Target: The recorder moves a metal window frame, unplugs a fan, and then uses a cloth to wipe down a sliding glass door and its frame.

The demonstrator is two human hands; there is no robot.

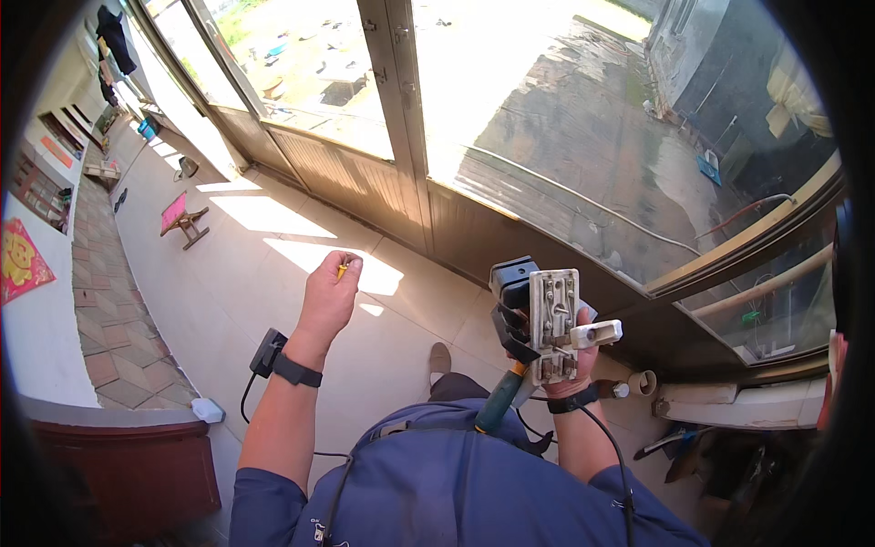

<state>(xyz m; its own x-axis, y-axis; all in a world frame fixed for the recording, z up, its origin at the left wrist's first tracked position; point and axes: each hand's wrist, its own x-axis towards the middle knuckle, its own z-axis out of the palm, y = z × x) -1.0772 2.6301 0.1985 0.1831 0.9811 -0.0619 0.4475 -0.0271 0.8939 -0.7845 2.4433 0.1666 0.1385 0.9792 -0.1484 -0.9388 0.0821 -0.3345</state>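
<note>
My left hand (330,290) is raised left of the middle, its fingers closed in a pinch. Between thumb and fingertips pokes out a small yellow piece (342,271), too small to name. On the right, my right hand (588,351) grips a worn white fuse block (554,314) with metal contacts and screws; most of the fingers are hidden behind it. A white lever-like part (597,334) sticks out from its right side. Against its left side are a black box (515,281) and a tool with a green handle (499,401) and orange collar, pointing down toward my waist.
Black straps circle both wrists, with cables along my arms; a black box (268,352) sits by the left one. Ahead stands a framed glass partition (428,210). Leftward are a small pink-topped stool (180,219) and dark red furniture (128,479). A white ledge (738,407) lies right.
</note>
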